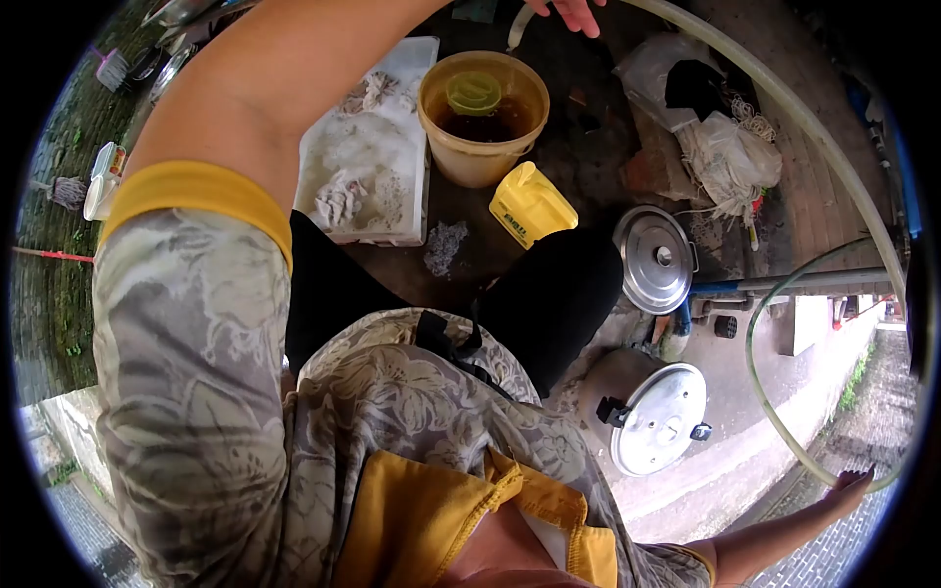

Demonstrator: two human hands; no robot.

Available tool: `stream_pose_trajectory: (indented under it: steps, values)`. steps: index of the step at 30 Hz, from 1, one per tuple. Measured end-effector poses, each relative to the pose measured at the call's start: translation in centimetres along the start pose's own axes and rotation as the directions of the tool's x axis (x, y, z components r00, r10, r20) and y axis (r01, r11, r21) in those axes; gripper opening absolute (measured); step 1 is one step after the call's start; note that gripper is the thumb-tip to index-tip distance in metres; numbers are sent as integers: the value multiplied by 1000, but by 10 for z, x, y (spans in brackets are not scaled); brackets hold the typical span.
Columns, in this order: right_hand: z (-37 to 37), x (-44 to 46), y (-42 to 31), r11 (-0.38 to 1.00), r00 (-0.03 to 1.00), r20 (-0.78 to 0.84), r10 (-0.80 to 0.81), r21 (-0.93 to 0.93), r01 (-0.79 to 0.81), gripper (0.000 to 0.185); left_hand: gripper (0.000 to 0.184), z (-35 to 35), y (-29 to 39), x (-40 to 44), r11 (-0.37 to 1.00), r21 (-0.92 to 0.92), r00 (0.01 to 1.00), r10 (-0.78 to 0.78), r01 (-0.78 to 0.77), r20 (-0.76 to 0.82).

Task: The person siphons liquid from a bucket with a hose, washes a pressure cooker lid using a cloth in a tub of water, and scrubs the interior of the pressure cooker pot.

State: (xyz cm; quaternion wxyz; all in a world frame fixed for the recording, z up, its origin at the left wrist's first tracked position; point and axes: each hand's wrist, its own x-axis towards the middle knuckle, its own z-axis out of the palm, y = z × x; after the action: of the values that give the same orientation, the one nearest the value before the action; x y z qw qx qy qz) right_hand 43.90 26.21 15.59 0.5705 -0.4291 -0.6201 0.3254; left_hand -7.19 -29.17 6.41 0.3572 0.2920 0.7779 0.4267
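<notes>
At the top edge, my left hand is partly cut off; a pale hose runs out of view on either side of it, and the fingers appear curled around it. The hose's short end hangs beside a tan bucket holding brown liquid and a yellow-green plastic dish. Far off at lower right, my right hand is closed on a looped stretch of the hose. Left of the bucket lies a white tub with sudsy water and wet cloths. A yellow jug stands before the bucket.
Between my legs and the tub sits a small greyish heap. To the right are a round metal lid, a lidded metal pot, plastic bags and a pipe. Brushes lie by the mossy wall at left.
</notes>
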Motion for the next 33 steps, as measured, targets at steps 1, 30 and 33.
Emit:
stream_pose_trajectory:
  steps: [1,30,33]
  values:
    - [-1,5,2,1000,1000,0,-1,-1,1,43,94,-1,-1,0,1000,-2,1000,0,0,1]
    - [-6,-4,107,970,969,-55,241,32,-240,24,90,23,26,-7,908,415,961,57,64,-272]
    - [-26,25,141,927,999,50,-19,-373,37,31,89,27,29,-8,899,434,958,72,57,-276]
